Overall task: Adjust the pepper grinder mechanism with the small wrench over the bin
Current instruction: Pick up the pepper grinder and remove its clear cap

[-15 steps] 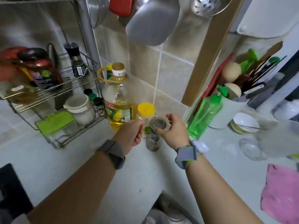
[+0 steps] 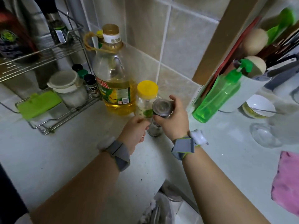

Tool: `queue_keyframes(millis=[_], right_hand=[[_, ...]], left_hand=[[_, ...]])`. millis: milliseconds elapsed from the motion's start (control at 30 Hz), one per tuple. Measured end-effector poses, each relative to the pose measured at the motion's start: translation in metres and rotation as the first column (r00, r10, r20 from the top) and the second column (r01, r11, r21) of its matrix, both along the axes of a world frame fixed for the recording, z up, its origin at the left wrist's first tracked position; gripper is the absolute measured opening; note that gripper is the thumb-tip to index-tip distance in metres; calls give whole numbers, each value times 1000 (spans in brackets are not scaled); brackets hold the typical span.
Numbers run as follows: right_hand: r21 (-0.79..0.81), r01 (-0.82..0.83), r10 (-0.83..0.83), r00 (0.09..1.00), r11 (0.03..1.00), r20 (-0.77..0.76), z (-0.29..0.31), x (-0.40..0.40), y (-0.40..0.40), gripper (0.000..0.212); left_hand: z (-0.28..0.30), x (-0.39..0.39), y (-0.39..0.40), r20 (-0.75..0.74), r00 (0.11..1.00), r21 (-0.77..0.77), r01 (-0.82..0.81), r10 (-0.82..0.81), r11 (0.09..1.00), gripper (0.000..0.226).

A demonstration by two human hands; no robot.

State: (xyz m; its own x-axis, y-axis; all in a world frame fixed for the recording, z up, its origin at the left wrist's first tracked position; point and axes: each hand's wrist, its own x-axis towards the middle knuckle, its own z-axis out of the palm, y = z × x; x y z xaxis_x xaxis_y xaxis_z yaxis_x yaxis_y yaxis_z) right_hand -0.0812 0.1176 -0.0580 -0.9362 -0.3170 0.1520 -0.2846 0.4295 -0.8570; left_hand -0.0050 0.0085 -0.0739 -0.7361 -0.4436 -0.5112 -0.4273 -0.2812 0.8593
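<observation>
Fingers [image 2: 174,101] of the right hand [image 2: 174,122] curled round the metal top of the pepper grinder [image 2: 159,115], which stood upright on the pale counter [image 2: 64,152], its glass body partly hidden between the two hands. The left hand [image 2: 135,132] sat just beside the grinder's lower part with its fingers curled inward; whether they pinched a small wrench or touched the glass could not be told, as that spot was blurred. Both wrists wore grey straps.

Just behind the grinder stood a clear jar with a yellow lid [image 2: 147,97], and left of that a large oil bottle [image 2: 114,75] with a tan cap, a loop handle and a yellow-green label. The label carried red characters and a barcode patch, but the writing was too blurred to read; so was the print on the white neck band. A wire rack [image 2: 48,120] at the far left held a white lidded pot [image 2: 68,88], a green pad [image 2: 38,104] and small dark spice bottles [image 2: 90,83] with unreadable labels. A taller dark grinder [image 2: 55,23] stood on the rack's upper shelf.

To the right, a green bottle [image 2: 216,96] leaned near a white holder [image 2: 252,91] filled with utensils. A white bowl [image 2: 258,107] with a spoon sat beyond it, a glass lid [image 2: 265,135] lay on the counter nearby, and a pink cloth [image 2: 288,180] lay at the right edge. The bin [image 2: 163,210], lined with a plastic bag, showed below the counter's edge, near the bottom of the view.
</observation>
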Motion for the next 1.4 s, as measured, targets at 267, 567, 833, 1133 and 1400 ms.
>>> queue_keyframes(millis=[267, 567, 833, 1133, 1400], right_hand=[[-148, 18, -15, 1000, 989, 23, 12, 44, 45, 77], [-233, -32, 50, 996, 972, 71, 17, 126, 133, 78], [-159, 5, 33, 970, 987, 240, -31, 195, 194, 79], [-180, 60, -8, 960, 982, 280, -114, 233, 219, 76], [-254, 49, 11, 974, 966, 228, -171, 239, 217, 73]], left_hand=[[-4, 37, 33, -202, 940, -439, 165, -276, 883, 69], [1, 83, 131, -419, 857, -231, 219, -300, 948, 56], [-44, 142, 194, -235, 864, -212, 401, -445, 891, 22], [-123, 171, 201, -115, 756, -404, 557, -644, 726, 40], [-165, 183, 193, -181, 731, -433, 542, -658, 721, 43]])
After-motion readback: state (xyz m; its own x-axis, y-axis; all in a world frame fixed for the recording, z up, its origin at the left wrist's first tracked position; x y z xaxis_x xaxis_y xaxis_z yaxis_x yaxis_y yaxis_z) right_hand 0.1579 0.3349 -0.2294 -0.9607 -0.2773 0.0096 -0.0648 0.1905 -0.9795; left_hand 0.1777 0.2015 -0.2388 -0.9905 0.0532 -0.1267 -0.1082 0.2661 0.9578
